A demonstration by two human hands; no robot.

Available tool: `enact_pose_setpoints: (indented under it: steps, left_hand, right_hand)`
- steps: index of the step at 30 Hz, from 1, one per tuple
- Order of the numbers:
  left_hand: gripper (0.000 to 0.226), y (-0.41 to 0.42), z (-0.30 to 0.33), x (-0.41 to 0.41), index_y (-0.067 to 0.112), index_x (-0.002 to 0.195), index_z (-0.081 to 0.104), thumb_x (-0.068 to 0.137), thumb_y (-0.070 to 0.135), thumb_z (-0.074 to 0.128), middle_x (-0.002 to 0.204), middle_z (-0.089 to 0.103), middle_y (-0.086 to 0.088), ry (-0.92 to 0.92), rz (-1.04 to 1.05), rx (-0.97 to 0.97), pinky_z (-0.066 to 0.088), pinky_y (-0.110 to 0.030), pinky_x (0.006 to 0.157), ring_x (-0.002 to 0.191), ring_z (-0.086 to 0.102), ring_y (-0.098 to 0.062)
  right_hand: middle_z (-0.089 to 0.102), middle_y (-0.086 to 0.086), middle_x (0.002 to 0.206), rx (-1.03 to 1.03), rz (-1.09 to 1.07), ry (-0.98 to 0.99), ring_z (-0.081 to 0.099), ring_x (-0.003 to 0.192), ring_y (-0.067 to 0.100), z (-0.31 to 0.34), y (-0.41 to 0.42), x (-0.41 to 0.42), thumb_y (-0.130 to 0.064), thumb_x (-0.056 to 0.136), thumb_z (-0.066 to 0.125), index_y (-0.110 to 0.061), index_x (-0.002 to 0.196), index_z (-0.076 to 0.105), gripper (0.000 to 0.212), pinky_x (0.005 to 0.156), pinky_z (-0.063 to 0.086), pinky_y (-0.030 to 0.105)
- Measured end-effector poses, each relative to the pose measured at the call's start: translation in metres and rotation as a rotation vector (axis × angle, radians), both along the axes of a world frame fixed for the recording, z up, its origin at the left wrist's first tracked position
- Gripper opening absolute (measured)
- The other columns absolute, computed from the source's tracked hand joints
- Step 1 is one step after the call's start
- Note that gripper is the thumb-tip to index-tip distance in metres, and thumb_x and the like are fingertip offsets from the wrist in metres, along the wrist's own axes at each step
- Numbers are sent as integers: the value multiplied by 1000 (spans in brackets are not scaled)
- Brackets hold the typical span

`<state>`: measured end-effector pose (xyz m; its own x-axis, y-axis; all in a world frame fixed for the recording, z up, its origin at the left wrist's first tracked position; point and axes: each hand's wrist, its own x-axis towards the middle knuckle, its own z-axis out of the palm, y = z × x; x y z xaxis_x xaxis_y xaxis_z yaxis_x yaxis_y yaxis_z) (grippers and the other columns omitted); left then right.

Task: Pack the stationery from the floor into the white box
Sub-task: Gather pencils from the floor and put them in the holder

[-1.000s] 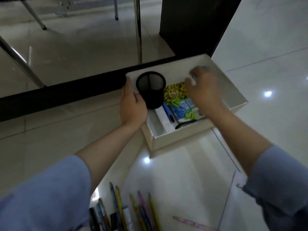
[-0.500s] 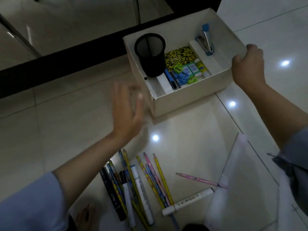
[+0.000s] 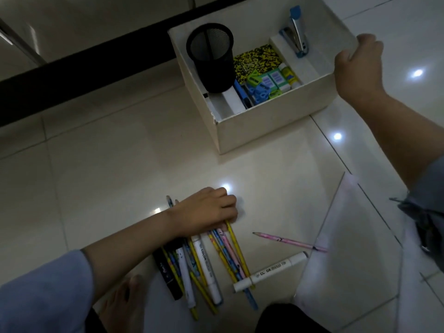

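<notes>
The white box [image 3: 269,123] stands on the floor at upper centre, holding a black mesh pen cup [image 3: 211,56], a patterned notebook [image 3: 257,58], erasers and sharpeners [image 3: 269,84] and a blue stapler [image 3: 296,34]. My right hand [image 3: 358,68] grips the box's right corner. A bunch of pencils and markers [image 3: 209,258] lies on the floor at lower centre. My left hand [image 3: 206,210] rests over their upper ends with fingers curled around several pencils. A pink pencil [image 3: 288,241] and a white marker [image 3: 271,272] lie apart to the right.
A clear plastic folder with paper [image 3: 348,248] lies on the floor at lower right. A dark furniture base [image 3: 84,73] runs behind the box. My bare foot [image 3: 122,304] and dark knee [image 3: 283,318] are at the bottom edge. Glossy tiles surround everything.
My left hand left the box's left side and dropped down onto the pencils. My right hand came out of the box and took hold of its right corner. The view tilted downward.
</notes>
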<state>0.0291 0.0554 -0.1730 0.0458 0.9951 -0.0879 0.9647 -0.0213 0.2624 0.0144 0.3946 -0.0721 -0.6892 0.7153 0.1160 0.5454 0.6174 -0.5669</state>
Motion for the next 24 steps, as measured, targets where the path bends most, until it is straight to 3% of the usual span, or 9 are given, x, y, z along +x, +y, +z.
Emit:
enact_pose_setpoints:
  steps: [6, 8, 12, 16, 21, 24]
  left_hand:
    - [6, 11, 1, 3, 20, 86, 54, 84, 15, 51, 90, 57, 3, 137, -111, 0, 46, -30, 62, 79, 54, -16]
    - [10, 12, 4, 0, 17, 90, 53, 85, 11, 48, 86, 60, 2, 143, -142, 18, 47, -29, 62, 77, 56, -17]
    - [37, 6, 12, -8, 15, 107, 44, 78, 3, 63, 83, 61, -2, 64, -197, 10, 49, -31, 63, 78, 55, -21]
    - [51, -4, 8, -6, 20, 121, 42, 75, 16, 63, 107, 56, -3, 112, -196, -90, 39, -33, 70, 93, 50, -21]
    - [34, -10, 1, -7, 22, 108, 48, 85, 46, 54, 103, 53, -2, 248, -255, -9, 40, -28, 66, 83, 46, -17]
    - [32, -11, 0, -7, 21, 99, 50, 89, 48, 38, 100, 54, -1, 290, -247, -22, 38, -30, 66, 81, 46, -16]
  right_hand:
    - [32, 23, 138, -3, -6, 18, 44, 120, 33, -2, 1, -1, -17, 97, 33, 2, 136, 30, 44, 93, 36, 33]
    - [33, 23, 138, 8, -2, 27, 44, 120, 33, -2, 0, 0, -16, 97, 33, 3, 135, 31, 43, 93, 35, 33]
    - [34, 23, 137, 24, 0, 41, 43, 120, 34, -3, 0, 0, -18, 96, 33, 2, 135, 31, 43, 93, 34, 33]
    - [34, 23, 137, 24, -3, 46, 44, 118, 34, -4, 1, 0, -18, 96, 33, 2, 134, 32, 43, 91, 35, 34]
    - [34, 23, 136, 28, 0, 48, 45, 117, 34, -5, 2, 0, -19, 96, 32, 1, 134, 33, 43, 91, 36, 36]
    - [34, 22, 136, 26, -9, 51, 45, 116, 34, -5, 1, 0, -19, 96, 32, 1, 133, 33, 43, 90, 37, 38]
